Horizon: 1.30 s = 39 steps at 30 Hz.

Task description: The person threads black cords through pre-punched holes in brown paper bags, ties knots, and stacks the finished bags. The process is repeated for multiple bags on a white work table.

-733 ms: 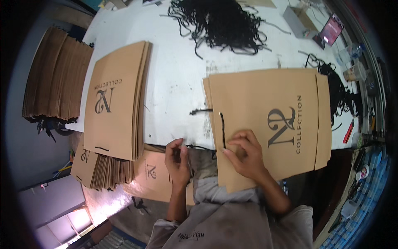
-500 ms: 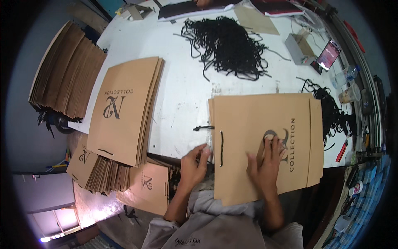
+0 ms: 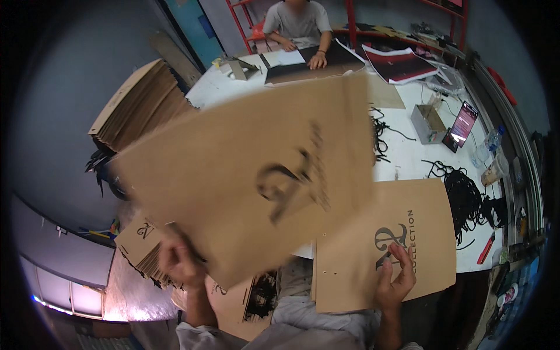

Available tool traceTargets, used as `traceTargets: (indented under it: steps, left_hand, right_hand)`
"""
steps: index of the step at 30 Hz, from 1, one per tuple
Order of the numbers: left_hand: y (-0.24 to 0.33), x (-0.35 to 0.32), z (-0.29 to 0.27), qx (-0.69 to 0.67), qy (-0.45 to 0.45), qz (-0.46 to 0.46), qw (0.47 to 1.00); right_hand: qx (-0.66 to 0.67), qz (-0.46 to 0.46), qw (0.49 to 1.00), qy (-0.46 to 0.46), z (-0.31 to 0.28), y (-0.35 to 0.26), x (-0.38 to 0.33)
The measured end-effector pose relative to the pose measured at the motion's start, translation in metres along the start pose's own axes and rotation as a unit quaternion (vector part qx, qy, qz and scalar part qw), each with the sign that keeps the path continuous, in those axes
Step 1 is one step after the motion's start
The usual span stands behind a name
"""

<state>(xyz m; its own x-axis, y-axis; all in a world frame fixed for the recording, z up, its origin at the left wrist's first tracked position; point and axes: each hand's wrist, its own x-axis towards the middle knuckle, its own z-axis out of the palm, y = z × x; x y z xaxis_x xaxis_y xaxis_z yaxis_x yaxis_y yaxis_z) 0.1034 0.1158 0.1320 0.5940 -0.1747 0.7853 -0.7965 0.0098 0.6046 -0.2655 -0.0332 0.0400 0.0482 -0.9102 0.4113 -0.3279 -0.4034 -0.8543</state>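
Note:
A flat brown paper bag (image 3: 233, 151) with a dark printed logo hangs in the air at centre-left, tilted and blurred by motion. My left hand (image 3: 182, 262) is closed on its lower left edge, by the black cord handle. At the right lies a stack of flat brown paper bags (image 3: 350, 286). The top one has small punched holes near its left edge, with no cord showing in them. My right hand (image 3: 398, 277) is just above this stack, thumb and fingers apart, holding nothing. Whether it touches the top bag I cannot tell.
Black cords (image 3: 466, 198) lie in a heap at the right, near a red cutter (image 3: 485, 248), a plastic cup (image 3: 493, 170) and a propped phone (image 3: 464, 124). Bags are piled high (image 3: 140, 105) at the left. Across the white table (image 3: 213, 87), a person (image 3: 300, 26) handles dark sheets.
My left hand has taken hold of the corded top bag and swung it up and left off the stack. My right hand has lifted from it. The view has tilted up, showing the person opposite.

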Motion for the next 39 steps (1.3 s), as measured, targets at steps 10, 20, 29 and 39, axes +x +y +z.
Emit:
traceTargets:
  steps: [10,20,29,39]
  left_hand:
    - [-0.086,0.063,-0.075,0.325,-0.189,0.24,0.895]
    - [-0.153,-0.007,-0.105,0.413,-0.189,0.146,0.879]
    - [-0.208,-0.023,-0.098,0.455,-0.275,0.038,0.846]
    - [-0.072,-0.072,-0.023,0.204,-0.158,0.128,0.958]
  right_hand:
    - [0.061,0.028,0.996,0.052,-0.016,0.057,-0.077]
    - [0.099,0.125,0.983,0.095,-0.088,0.053,-0.069]
    - [0.118,0.059,0.991,-0.006,-0.06,0.045,-0.074]
    - [-0.051,0.038,0.995,0.081,-0.112,0.094,0.008]
